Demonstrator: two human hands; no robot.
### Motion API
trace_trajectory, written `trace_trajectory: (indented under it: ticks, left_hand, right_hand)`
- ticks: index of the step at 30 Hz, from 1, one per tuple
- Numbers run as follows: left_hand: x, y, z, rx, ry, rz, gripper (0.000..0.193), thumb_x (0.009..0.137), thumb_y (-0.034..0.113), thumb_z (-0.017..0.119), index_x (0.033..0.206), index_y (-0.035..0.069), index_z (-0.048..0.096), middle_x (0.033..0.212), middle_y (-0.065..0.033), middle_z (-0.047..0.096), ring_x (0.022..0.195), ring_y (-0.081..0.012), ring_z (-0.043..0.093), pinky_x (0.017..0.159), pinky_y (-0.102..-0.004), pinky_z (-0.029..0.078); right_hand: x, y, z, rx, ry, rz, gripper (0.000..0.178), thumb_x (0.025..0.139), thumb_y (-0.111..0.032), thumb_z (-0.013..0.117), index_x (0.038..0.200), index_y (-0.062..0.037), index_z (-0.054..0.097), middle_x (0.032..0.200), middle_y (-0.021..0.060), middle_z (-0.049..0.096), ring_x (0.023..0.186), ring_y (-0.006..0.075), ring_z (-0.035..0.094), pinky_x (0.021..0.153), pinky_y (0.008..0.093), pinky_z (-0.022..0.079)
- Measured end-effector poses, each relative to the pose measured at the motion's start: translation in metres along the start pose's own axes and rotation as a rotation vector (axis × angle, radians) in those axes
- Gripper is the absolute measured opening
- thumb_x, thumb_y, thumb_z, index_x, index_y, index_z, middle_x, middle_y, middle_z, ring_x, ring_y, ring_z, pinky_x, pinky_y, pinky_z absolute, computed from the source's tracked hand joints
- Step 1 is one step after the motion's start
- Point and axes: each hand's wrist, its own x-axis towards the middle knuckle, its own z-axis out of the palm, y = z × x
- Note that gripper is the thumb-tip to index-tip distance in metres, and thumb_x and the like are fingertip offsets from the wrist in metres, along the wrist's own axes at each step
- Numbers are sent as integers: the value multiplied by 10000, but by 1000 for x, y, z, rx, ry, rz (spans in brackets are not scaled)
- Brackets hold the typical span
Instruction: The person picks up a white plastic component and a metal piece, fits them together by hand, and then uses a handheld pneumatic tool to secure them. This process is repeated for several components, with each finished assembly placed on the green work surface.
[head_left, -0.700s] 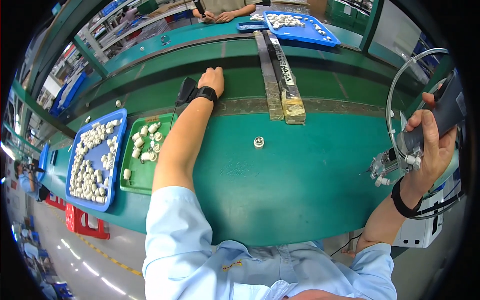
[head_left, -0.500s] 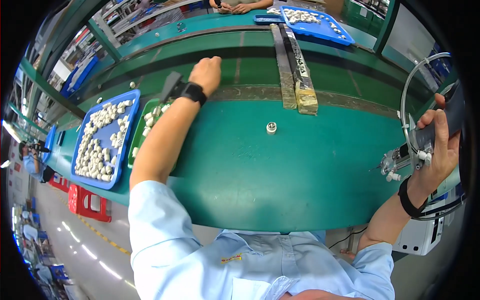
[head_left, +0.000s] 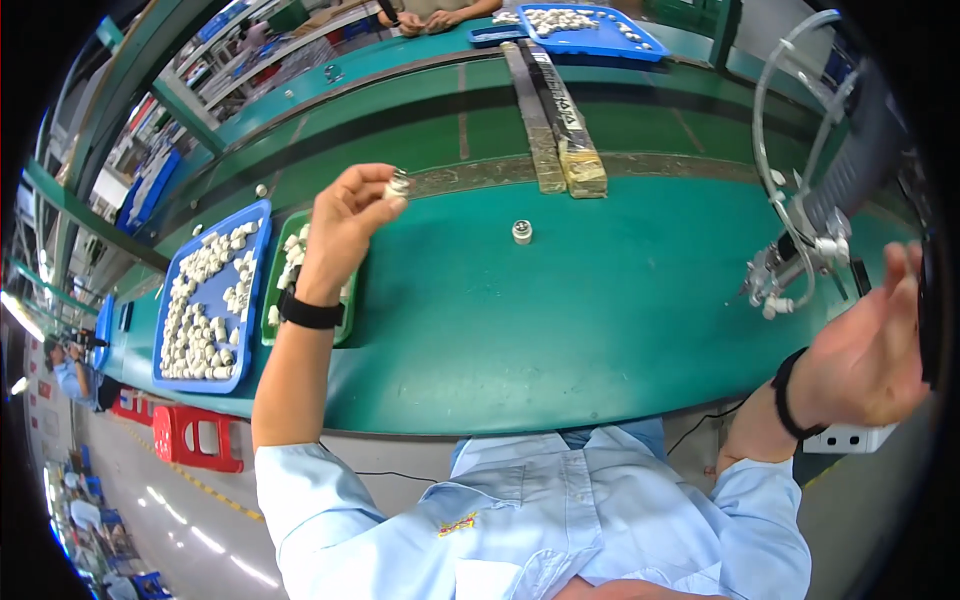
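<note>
One white fitting [head_left: 397, 188] is getting pinched by the left hand [head_left: 342, 228] over the worktop [head_left: 560, 330], metal end pointing roughly up, long axis running near upright. Another fitting [head_left: 522, 232] is standing nearby. The green tray [head_left: 352, 290] under the wrist is holding more, and the blue tray [head_left: 212, 288] beside it is carrying loads. Right hand [head_left: 865, 350] is hanging unclenched near the grey tool [head_left: 795, 255].

Green tray [head_left: 349, 318], left end of tabletop [head_left: 470, 340]: partly covered by left hand [head_left: 342, 225]. White part [head_left: 398, 186] in that hand: partly behind fingers [head_left: 368, 173]. Right hand [head_left: 866, 355], tabletop's right end: blurred, cut by picture's edge. Grey tool [head_left: 855, 165]: body blurred. Person [head_left: 432, 9] past far edge: head out of frame.
</note>
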Motion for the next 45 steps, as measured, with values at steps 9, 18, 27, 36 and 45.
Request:
trace_trajectory:
  ticks: [9, 18, 27, 36, 45]
  left_hand:
    - [-20, 47, 102, -507, -529, -195, 323, 928, 82, 644, 1227, -6, 560, 1092, -99, 658, 894, -141, 649, 776, -275, 546]
    - [-39, 53, 146, -732, -715, -325, 327, 883, 42, 697, 1181, -6, 570, 1031, -72, 650, 850, -97, 639, 742, -255, 552]
    - [-52, 52, 162, -529, -529, -237, 327, 835, -40, 716, 1123, 0, 568, 990, -55, 637, 825, -110, 637, 724, -251, 563]
    - [-61, 48, 167, -562, -522, -196, 206, 924, -39, 602, 1110, 11, 531, 1016, -54, 626, 892, -96, 628, 759, -246, 545]
    - [-66, 44, 169, -574, -555, -103, 144, 957, -18, 554, 1080, 17, 486, 1026, -69, 586, 917, -126, 631, 805, -269, 542]
  right_hand:
    - [-78, -36, 42, 158, -649, 484, 285, 776, 46, 718, 1051, 22, 646, 966, 130, 631, 823, 209, 620, 671, 310, 506]
    - [-110, -15, 37, 195, -621, 513, 274, 790, 55, 700, 1056, -5, 672, 938, 122, 640, 799, 196, 609, 653, 305, 505]
    - [-122, -17, 33, 111, -620, 437, 164, 795, 52, 692, 939, -8, 643, 864, 108, 627, 743, 215, 597, 617, 316, 482]
    - [-125, -12, 33, -114, -643, 179, 163, 795, 60, 674, 921, -11, 599, 837, 112, 605, 705, 246, 590, 571, 331, 478]
    - [-136, -15, 27, -6, -627, 204, 202, 783, 88, 676, 960, 6, 625, 874, 136, 659, 723, 236, 640, 577, 301, 503]
